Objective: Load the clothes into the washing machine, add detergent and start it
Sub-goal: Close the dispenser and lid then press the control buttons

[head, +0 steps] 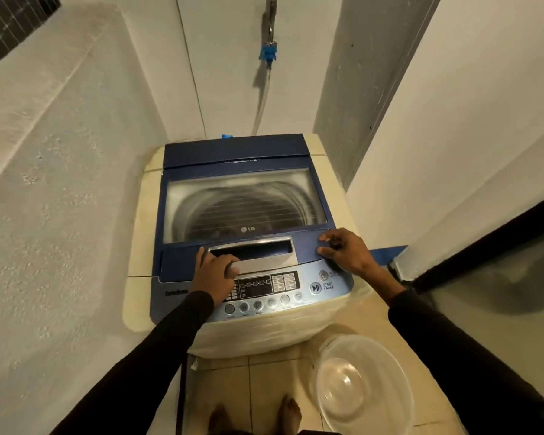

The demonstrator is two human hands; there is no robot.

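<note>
A top-loading washing machine (321, 158) with a blue lid (233, 158) stands in a narrow alcove. The lid is down, and its glass window (245, 205) shows the steel drum; I cannot tell what lies inside. My left hand (215, 273) rests on the silver lid handle (264, 259), fingers curled over its front edge. My right hand (343, 251) lies on the lid's front right corner with fingers spread, just above the power button (323, 275). The control panel (264, 291) with its start/pause button (315, 288) sits below both hands.
A clear, empty plastic basin (361, 387) stands on the tiled floor to the right of my bare feet (255, 416). Rough white walls close in on the left and right. A water tap with a blue fitting (269, 53) and hose hangs on the back wall.
</note>
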